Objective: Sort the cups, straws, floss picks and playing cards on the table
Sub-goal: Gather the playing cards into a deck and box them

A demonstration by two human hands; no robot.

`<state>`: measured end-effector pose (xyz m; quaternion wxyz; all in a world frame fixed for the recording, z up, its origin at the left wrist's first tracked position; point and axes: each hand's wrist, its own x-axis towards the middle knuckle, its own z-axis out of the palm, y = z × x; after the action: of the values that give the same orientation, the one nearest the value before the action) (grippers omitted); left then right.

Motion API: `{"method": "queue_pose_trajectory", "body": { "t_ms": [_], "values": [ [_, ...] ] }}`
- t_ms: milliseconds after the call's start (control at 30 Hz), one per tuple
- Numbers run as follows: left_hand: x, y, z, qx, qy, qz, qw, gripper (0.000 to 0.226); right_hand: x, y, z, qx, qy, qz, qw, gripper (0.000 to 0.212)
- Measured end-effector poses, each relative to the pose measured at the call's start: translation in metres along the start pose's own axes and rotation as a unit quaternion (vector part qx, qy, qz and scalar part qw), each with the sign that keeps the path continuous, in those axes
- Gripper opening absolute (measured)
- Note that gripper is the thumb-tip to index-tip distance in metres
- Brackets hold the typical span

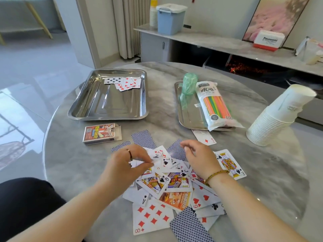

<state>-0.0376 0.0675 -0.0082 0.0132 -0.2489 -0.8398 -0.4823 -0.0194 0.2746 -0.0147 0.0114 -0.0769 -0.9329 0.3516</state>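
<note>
A loose heap of playing cards [174, 187] lies at the table's near middle, some face up, some face down. My left hand [129, 163] pinches a few cards at the heap's left top. My right hand [197, 158] hovers over the heap's right side, fingers loosely curled, holding nothing that I can see. The left steel tray [97, 110] holds several face-up cards [123, 83]. The right steel tray [187, 117] carries a bag of coloured straws [215, 107] and a green floss pick container [187, 88]. A leaning stack of white paper cups [277, 116] stands at the right.
An opened card box [101, 133] lies between the left tray and the heap. A two of diamonds [204, 137] and a king of spades [230, 164] lie apart on the right. A sideboard with a blue bin [170, 19] stands behind the round marble table [73, 165].
</note>
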Motion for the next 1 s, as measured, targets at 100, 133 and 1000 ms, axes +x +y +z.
{"method": "queue_pose_trajectory", "body": {
  "t_ms": [100,133,1000],
  "values": [
    [-0.014,-0.003,0.034,0.036,-0.107,0.022,0.993,0.025,0.003,0.009,-0.001,-0.128,-0.033,-0.032,0.991,0.038],
    [-0.016,-0.006,0.042,0.057,-0.133,0.03,0.989,0.013,0.005,0.014,-0.001,-0.15,-0.046,-0.03,0.987,0.04],
    [0.065,-0.051,-0.026,0.365,-0.301,-0.151,0.868,0.061,0.052,0.001,-0.005,-0.298,-0.216,0.051,0.929,0.054]
  ]
}}
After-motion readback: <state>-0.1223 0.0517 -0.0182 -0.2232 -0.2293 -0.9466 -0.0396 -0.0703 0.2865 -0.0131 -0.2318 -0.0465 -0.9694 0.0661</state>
